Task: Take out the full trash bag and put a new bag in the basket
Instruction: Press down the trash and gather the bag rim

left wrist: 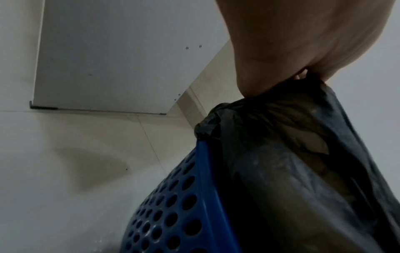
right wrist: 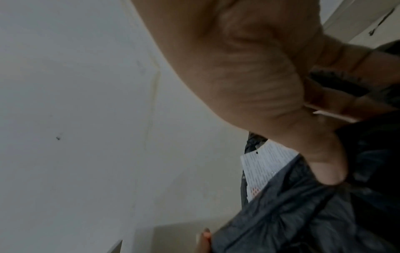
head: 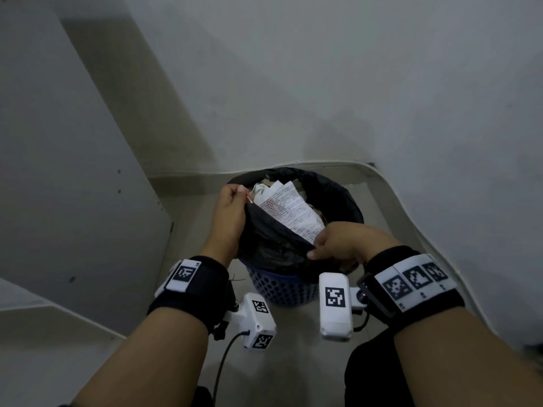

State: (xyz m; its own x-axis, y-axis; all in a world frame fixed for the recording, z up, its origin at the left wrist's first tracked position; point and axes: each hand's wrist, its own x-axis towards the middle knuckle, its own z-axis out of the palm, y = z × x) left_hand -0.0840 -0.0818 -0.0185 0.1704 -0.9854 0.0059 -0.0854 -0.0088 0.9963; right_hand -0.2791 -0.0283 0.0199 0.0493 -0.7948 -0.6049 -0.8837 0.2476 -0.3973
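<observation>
Both hands clamped on the thin black plastic trash bag [head: 273, 242]: left hand [head: 232, 211] pinching its left edge, right hand [head: 342, 245] its near edge, above the round blue perforated plastic basket [head: 282, 287]; printed white papers [head: 289, 208] inside, perhaps crumpled.

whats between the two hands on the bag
In the head view, a lifted stretch of the black trash bag's edge runs from left hand to right hand, with printed papers just behind it.

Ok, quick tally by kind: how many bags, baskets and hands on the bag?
Trash bag: 1, black, printed paper inside
Basket: 1, blue
Hands gripping the bag: 2, left hand and right hand
Total: 4
</observation>
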